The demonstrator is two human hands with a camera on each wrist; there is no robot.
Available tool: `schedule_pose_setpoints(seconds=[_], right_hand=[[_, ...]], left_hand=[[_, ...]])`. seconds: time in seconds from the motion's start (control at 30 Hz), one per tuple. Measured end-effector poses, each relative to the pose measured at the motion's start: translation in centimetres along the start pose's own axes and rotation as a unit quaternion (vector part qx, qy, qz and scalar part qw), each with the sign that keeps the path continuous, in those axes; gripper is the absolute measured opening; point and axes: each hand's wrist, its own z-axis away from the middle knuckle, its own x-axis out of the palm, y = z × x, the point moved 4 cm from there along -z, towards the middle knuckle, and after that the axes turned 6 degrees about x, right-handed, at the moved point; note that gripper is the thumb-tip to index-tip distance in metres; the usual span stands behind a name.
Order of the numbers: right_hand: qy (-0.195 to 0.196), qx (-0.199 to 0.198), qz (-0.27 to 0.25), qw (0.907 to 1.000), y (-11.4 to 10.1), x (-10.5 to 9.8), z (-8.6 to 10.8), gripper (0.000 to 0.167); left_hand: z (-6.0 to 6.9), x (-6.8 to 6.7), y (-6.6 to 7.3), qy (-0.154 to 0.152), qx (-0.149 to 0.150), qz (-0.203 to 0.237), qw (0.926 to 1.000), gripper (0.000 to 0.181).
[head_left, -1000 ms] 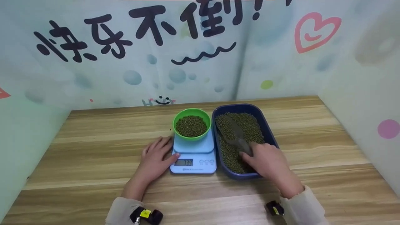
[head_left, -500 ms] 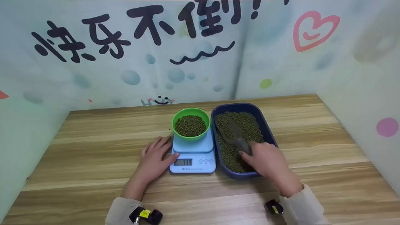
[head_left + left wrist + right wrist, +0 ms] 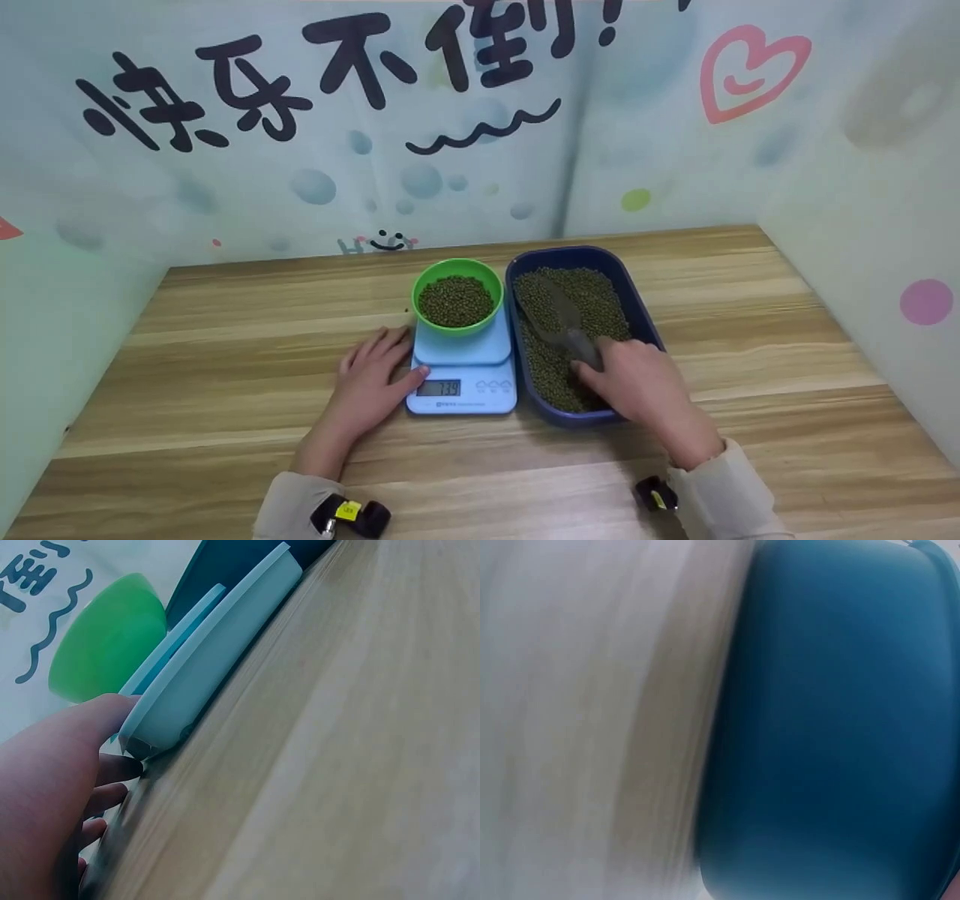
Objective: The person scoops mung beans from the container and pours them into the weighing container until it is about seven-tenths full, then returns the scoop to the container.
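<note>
A light blue kitchen scale [image 3: 461, 352] stands mid-table, its display [image 3: 439, 388] seeming to read 739 or 73.9. On its platform sits a green bowl [image 3: 417, 309] partly filled with small greenish-brown beans [image 3: 456, 301]. My left hand [image 3: 373, 388] rests with straight, spread fingers beside the scale, its thumb touching the scale's left edge. To the right, a dark blue tub [image 3: 648, 330] holds more beans [image 3: 600, 300]. Over it, my right hand [image 3: 641, 379] grips the handle of a translucent grey scoop [image 3: 574, 319] lying on the beans. The right wrist view shows mostly the tub's side [image 3: 840, 720].
The wooden table [image 3: 225, 360] is bounded by a printed backdrop [image 3: 480, 172] behind and pale walls at both sides. Tub and scale stand close together. A black wrist device [image 3: 351, 516] sits at the left cuff, another device [image 3: 657, 495] by the right cuff.
The whole head view has shifted very slightly. Both hands, the scoop, the bowl and the reading stay as they were.
</note>
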Motion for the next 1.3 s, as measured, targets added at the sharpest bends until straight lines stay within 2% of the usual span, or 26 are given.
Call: schedule_pose_setpoints(seconds=[0.17, 1.3], right_hand=[[0.003, -0.002, 0.011, 0.9999, -0.08, -0.03, -0.06, 0.034], [0.001, 0.007, 0.002, 1.0, 0.03, -0.05, -0.11, 0.034]], left_hand=[[-0.03, 0.03, -0.1, 0.005, 0.001, 0.003, 1.0, 0.064], [0.02, 0.04, -0.17, -0.001, -0.003, 0.006, 1.0, 0.066]])
